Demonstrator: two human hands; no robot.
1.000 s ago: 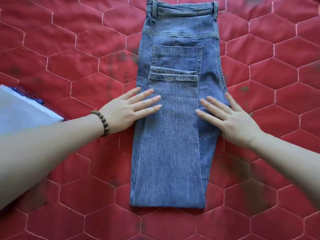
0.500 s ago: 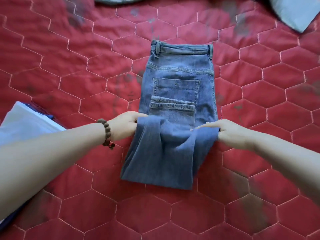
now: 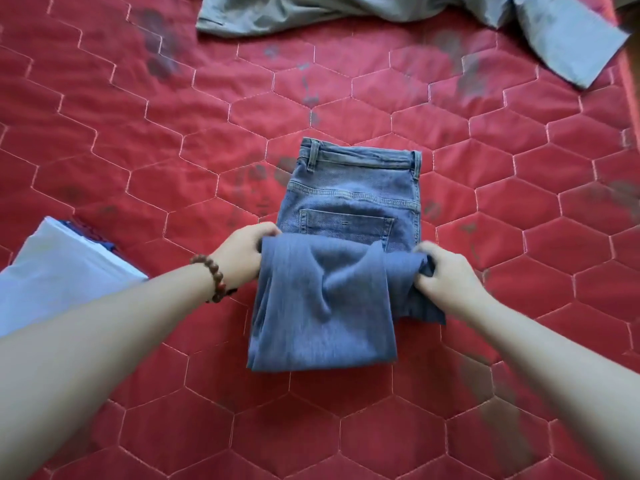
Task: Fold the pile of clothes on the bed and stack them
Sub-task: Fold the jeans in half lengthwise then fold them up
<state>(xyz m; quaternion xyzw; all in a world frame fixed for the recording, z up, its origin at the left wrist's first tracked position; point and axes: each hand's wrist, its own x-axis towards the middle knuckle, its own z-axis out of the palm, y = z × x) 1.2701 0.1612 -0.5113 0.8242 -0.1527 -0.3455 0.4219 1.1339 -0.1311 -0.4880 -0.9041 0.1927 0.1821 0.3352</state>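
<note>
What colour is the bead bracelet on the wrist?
Brown: the bead bracelet shows in the head view, on the left wrist.

The bed surface is covered by a red quilted bedspread (image 3: 104, 140) stitched in a pale hexagon pattern. Dark grey smudged marks (image 3: 159, 43) show on the fabric in several places, densest toward the far edge and around the centre. A bracelet (image 3: 213, 278) of round brown wooden beads encircles a wrist; one bead near its lower end is reddish, with a short dark cord end beside it
</note>
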